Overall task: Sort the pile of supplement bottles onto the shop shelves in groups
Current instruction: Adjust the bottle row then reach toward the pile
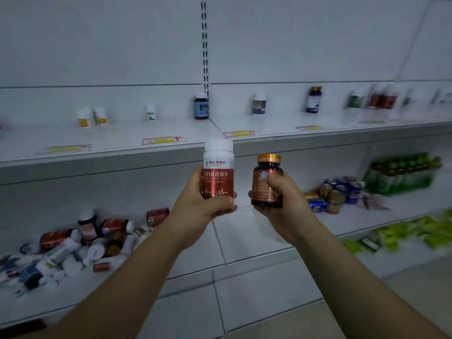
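My left hand [205, 204] grips a white-capped bottle with a red label [218, 167], held upright in front of the upper shelf edge. Beside it, my right hand [281, 199] holds a dark bottle with a gold cap and copper label [267, 177], also upright. A pile of mixed supplement bottles [73, 248] lies on the lower shelf at the left. On the upper shelf [122, 140] stand small groups: two yellow-labelled white bottles [91, 116], a green-labelled one [150, 113], a blue-labelled dark bottle [201, 106], a blue-labelled white bottle [259, 104], a gold-capped dark bottle [313, 99] and red-labelled bottles [382, 99].
Price tags [161, 140] sit along the upper shelf's front edge. Drink cans [337, 192] and green bottles [403, 172] occupy the lower shelf at the right. Green packets [415, 233] lie on the shelf below. A slotted upright [204, 45] divides the back panels.
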Available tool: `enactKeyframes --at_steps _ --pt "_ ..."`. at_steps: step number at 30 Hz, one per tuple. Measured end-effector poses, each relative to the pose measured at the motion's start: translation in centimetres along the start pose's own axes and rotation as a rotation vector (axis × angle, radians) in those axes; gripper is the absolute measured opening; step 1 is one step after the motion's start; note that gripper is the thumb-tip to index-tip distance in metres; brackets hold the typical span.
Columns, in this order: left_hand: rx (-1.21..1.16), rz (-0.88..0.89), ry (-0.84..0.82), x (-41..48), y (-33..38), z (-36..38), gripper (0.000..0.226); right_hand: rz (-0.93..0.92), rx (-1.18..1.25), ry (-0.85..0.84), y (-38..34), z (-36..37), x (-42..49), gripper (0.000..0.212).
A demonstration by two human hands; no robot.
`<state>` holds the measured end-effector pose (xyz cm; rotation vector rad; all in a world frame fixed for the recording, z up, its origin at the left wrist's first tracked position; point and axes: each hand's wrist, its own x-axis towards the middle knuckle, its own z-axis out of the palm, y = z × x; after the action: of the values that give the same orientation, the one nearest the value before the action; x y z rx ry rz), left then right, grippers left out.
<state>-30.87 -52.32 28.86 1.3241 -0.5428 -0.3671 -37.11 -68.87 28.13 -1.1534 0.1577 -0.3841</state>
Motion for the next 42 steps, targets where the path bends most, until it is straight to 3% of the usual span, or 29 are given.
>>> enactKeyframes --at_steps 8,11,15,25,38,42 --pt "-0.220 -0.045 -0.160 5.3 -1.0 17.8 0.065 -0.106 -0.049 0.207 -9.9 -14.8 -0.7 0.037" --pt "-0.223 -0.056 -0.217 7.0 -1.2 23.8 0.064 -0.108 -0.022 0.281 -13.4 -19.3 -1.0 0.044" --pt "-0.189 -0.064 -0.298 9.5 -1.6 30.1 0.067 -0.178 -0.039 0.336 -17.1 -24.6 -1.1 0.036" --pt "-0.131 -0.036 -0.414 18.8 -4.1 41.1 0.070 -0.262 -0.113 0.468 -21.6 -36.0 4.5 0.030" --pt "-0.103 0.008 -0.427 37.8 -7.2 54.0 0.075 -0.293 -0.264 0.476 -29.8 -50.6 20.5 0.028" --pt "-0.131 0.010 -0.404 40.8 -7.8 57.1 0.067 -0.294 -0.302 0.449 -31.5 -54.4 23.7 0.022"
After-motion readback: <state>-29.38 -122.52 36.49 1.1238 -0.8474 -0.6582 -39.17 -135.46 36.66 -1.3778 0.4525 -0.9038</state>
